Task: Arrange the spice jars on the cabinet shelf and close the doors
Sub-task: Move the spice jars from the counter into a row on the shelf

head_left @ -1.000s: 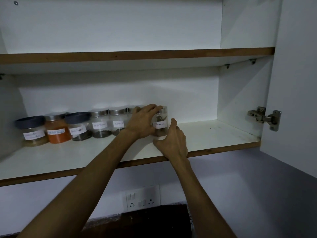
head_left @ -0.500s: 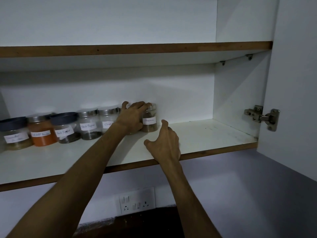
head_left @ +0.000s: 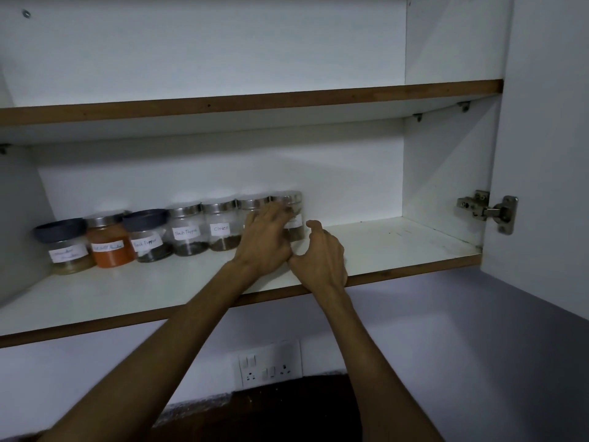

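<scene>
1. Glass, steel-lidded spice jar (head_left: 293, 218) had gone from your two-handed hold a second earlier to the right end of the row at the back of the white cabinet shelf (head_left: 382, 247).
2. Your left hand (head_left: 264, 242) lay on it with fingers straight; your right hand (head_left: 322, 253) had let go, fingers loosely curled, holding nothing.
3. Arranging looked nearly done; the white cabinet door (head_left: 548, 154) stood open. A wall socket (head_left: 269, 366) sat below.

One head-worn wide-angle view, from below shelf level, tilted up and forward into the open cabinet. Lower shelf (head_left: 382, 244) at arm's reach, mid-frame; upper shelf edge (head_left: 255, 102) above, wall socket (head_left: 269, 366) low, open door (head_left: 548, 138) at right edge.
</scene>
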